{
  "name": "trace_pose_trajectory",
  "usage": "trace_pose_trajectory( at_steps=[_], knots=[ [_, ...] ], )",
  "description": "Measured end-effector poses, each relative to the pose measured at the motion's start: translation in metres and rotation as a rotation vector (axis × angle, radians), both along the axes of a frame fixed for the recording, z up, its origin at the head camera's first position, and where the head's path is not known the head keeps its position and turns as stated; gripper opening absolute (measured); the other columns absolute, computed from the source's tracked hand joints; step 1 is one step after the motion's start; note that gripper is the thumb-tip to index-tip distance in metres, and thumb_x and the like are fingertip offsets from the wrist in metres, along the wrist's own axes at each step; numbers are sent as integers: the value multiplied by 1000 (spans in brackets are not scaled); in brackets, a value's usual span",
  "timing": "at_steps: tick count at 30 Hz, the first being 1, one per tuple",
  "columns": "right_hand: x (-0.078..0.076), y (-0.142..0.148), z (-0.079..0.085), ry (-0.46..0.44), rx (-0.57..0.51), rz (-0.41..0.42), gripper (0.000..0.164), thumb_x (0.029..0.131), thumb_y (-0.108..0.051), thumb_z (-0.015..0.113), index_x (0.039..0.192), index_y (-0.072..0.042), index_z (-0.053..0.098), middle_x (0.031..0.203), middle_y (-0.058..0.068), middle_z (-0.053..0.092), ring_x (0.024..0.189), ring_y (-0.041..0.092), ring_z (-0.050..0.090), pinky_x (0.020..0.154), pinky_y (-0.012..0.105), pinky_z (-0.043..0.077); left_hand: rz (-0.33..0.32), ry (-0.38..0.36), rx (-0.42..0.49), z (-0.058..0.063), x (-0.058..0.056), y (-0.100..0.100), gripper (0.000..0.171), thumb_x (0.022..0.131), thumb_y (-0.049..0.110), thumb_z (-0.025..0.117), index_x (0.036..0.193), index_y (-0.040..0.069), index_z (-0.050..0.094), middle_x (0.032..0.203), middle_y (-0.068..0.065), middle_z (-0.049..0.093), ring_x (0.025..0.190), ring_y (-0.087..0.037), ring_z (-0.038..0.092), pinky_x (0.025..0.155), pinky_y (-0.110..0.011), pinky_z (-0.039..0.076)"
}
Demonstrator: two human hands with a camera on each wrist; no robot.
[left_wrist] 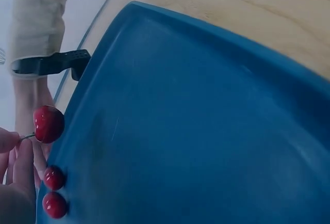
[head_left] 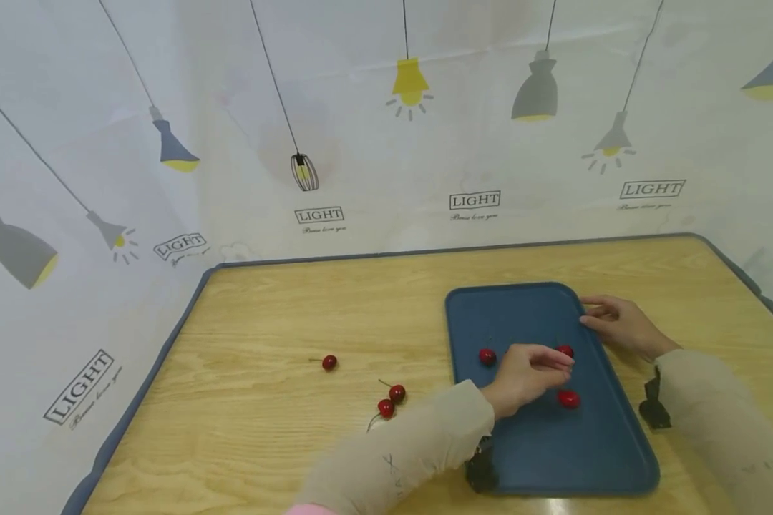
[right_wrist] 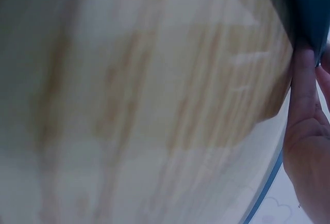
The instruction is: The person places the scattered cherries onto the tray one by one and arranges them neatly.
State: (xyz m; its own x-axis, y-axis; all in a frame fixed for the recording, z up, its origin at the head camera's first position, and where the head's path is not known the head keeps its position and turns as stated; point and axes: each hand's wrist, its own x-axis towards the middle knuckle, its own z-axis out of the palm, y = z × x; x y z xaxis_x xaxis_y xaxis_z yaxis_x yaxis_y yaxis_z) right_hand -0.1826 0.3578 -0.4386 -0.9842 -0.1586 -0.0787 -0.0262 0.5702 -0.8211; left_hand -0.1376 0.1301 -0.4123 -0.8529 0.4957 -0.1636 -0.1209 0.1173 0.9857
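Observation:
Between thumb and fingers, my left hand [head_left: 530, 375] pinches the thin stem of a red cherry [left_wrist: 49, 124], which hangs over the blue tray [head_left: 528, 443]. Two more cherries lie on the tray: one [head_left: 487, 356] left of the hand, the other [head_left: 565, 350] partly behind its fingers. At the tray's right edge, my right hand [head_left: 625, 325] holds the rim with its thumb and fingers. The right wrist view shows a finger [right_wrist: 304, 84] of that hand against the tray's edge.
Left of the tray, a single cherry [head_left: 329, 363] lies on the wooden table [head_left: 251, 429]. Closer to my left sleeve sit two cherries with stems, an upper one [head_left: 396, 393] and a lower one [head_left: 385, 408]. A wall covering [head_left: 373, 143] printed with lamps surrounds the table's back and sides.

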Motion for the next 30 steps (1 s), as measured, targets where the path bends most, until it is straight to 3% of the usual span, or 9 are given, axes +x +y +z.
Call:
trace_pose_trajectory(
  at_steps=[6,12,20,30],
  knots=[
    [0,0,-1,6,12,7,54,90,-22,52,129,11,34,112,35,48,86,17,59,67,30,50,34,24,-39,-9,3,16,16,73,-5,67,88,1,70,72,-3,67,61,-2,59,55,-16,46],
    [2,1,0,15,18,9,53,90,-21,52,130,10,34,112,34,48,85,13,58,68,30,50,109,-31,-84,-18,4,25,17,72,-6,68,85,3,71,71,-4,66,58,-4,58,52,-17,45],
    [2,1,-1,16,19,9,53,90,-22,52,130,10,34,111,34,48,82,7,57,67,29,50,169,-75,-82,-17,10,34,16,70,-11,66,81,1,69,64,-4,64,55,-9,60,50,-19,46],
    [1,0,2,1,-3,12,53,91,-21,51,130,10,33,110,33,48,81,3,56,68,30,50,199,-33,-160,-17,9,36,20,65,-10,70,79,4,70,67,-1,65,58,-4,58,51,-17,45]
  ],
)
